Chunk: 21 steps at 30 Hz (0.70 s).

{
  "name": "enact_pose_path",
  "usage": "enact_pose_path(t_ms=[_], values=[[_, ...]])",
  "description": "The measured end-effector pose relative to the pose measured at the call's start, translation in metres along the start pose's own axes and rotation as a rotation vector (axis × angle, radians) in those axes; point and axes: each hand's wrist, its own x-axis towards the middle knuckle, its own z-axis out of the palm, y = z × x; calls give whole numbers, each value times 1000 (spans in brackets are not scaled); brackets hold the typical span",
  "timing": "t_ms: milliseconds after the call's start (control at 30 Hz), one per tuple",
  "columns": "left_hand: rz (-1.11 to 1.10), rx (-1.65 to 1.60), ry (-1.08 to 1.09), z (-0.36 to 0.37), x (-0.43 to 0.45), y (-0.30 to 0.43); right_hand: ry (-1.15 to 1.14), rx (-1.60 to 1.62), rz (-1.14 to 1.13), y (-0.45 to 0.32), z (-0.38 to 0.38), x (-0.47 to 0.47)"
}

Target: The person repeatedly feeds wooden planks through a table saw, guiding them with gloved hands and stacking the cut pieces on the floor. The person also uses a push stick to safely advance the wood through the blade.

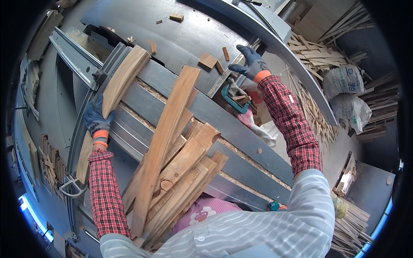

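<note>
My left hand [96, 116], in a grey-blue work glove, grips the near end of a wooden board [126, 79]. The board lies against the metal fence [113, 63] of a sliding table saw. Its far end reaches the slot in the steel saw table [193, 35]. Over the table's right edge, my gloved right hand [251, 64] is empty, with thumb and fingers apart. Nearest to it are a thin wood strip [225, 54] and a square wood offcut [208, 60]. A stack of rough boards [174, 142] lies across the slatted sliding table [251, 161] before me.
A teal G-clamp [225, 95] and a cloth [258, 129] sit below the right table edge. Small offcuts [176, 16] dot the saw table. A long metal rail [309, 80] curves along the right, beyond which lie wood strips [309, 53] and filled sacks [342, 80].
</note>
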Motion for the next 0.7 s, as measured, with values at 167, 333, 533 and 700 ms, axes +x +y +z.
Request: enact_pose_path(t_ms=[167, 333, 533, 700], values=[[-42, 21, 9, -7, -7, 0, -240, -276, -37, -90, 31, 45], [-38, -9, 9, -16, -4, 8, -84, 2, -157, -23, 67, 27], [-22, -23, 54, -5, -6, 4, -49, -4, -236, 46, 40, -33], [-58, -36, 10, -8, -11, 2, -515, -99, 261, 74, -27, -94]])
